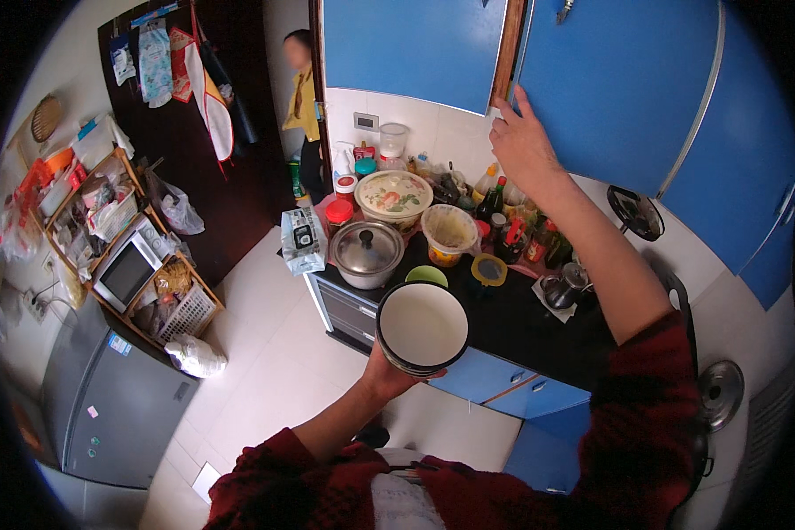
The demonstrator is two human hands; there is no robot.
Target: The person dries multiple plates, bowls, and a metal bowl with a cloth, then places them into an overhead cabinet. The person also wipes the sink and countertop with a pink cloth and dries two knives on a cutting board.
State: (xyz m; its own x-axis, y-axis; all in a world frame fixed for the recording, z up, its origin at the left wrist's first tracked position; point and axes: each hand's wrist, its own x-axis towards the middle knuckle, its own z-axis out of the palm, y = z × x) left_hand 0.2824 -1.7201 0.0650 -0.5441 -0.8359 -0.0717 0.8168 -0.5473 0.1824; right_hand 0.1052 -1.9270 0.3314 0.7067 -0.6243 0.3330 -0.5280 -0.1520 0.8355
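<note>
My left hand point(389, 376) supports a bowl point(423, 324) with a white inside and a dark rim, held in front of the counter. Lines below the rim suggest more bowls stacked under it, though I cannot tell for sure. My right hand point(525, 147) is raised to the blue wall cabinets. Its fingers are apart near the wooden strip point(507, 50) between a left cabinet door point(411, 50) and a right cabinet door point(616, 86). Whether the fingertips touch the door edge is unclear. Behind the bowl, a green bowl point(427, 275) is partly hidden.
On the black countertop point(530, 341) stand a lidded steel pot point(367, 255), a flowered lidded pot point(393, 195), a plastic tub point(449, 233), several bottles point(493, 199) and a metal pitcher point(566, 286). At left are a microwave point(129, 268) and a grey refrigerator point(129, 404). A person point(303, 106) stands by the doorway.
</note>
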